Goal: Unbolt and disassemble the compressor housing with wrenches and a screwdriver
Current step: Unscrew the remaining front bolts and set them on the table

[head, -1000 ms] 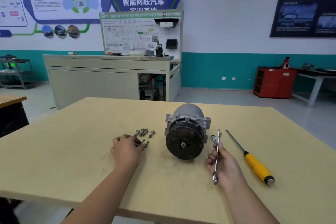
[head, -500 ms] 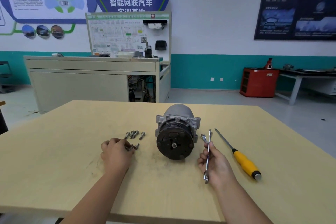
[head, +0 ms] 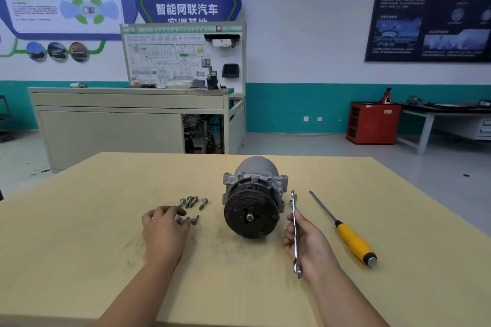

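A pale wooden tabletop (head: 79, 233) is seen from above and behind two bare forearms. At its middle a grey metal compressor (head: 255, 175) is laid on its side, with the dark round pulley face turned toward the viewer.

To the left of the compressor, loose bolts (head: 191, 202) are scattered on the tabletop: a cluster of four farther back and two nearer ones. The left hand (head: 163, 231) is rested knuckles up on the tabletop with its fingers curled, the fingertips placed right at the two nearer bolts (whether one is actually pinched cannot be told).

To the right of the compressor, just beside it but apart from it, the right hand (head: 310, 244) is closed around a slim silver wrench (head: 293, 200). The wrench is held pointing away from the viewer, its ends sticking out beyond the hand at front and back. A second wrench head seems to show next to the far end, though this is too small to be sure of.

Farther right, a screwdriver (head: 345, 233) with a yellow handle is laid flat on the tabletop, untouched, its shaft angled away and to the left.

Behind the tabletop, a cream workbench (head: 106, 125) with a diagram panel is stood against a white and teal wall.
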